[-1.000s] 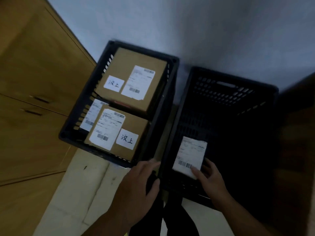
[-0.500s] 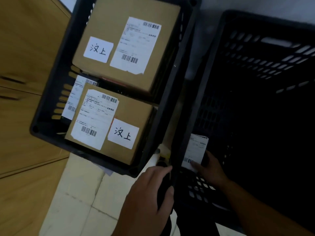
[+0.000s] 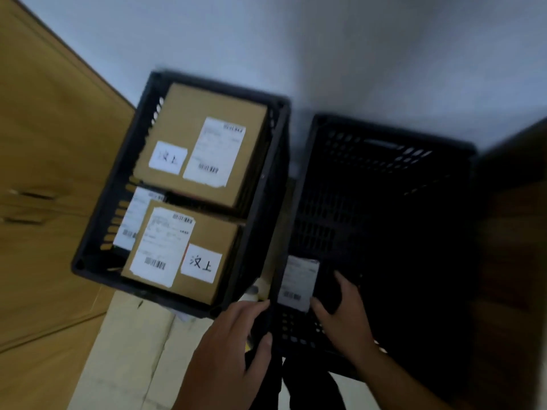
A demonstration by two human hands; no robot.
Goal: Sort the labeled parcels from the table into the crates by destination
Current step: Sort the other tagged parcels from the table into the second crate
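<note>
Two black crates stand side by side on the floor. The left crate (image 3: 268,184) holds two brown cardboard parcels, a far one (image 3: 189,125) and a near one (image 3: 219,232), each with a white shipping label and a white square tag; a third labelled parcel (image 3: 133,220) lies partly hidden below them. Inside the right crate (image 3: 390,134), a dark parcel with a white label (image 3: 299,279) rests near the front left corner. My right hand (image 3: 340,315) is inside that crate, fingers on the dark parcel. My left hand (image 3: 228,350) grips the right crate's near left rim.
A wooden cabinet (image 3: 50,184) with drawer handles stands left of the crates. A pale wall (image 3: 296,48) rises behind them. Light floor tiles (image 3: 130,359) show in front of the left crate. A dark shape (image 3: 515,232) borders the right crate.
The view has pulled back and tilted up, so more wall shows. My right hand stays on the dark parcel in the right crate; my left hand remains at the rim.
</note>
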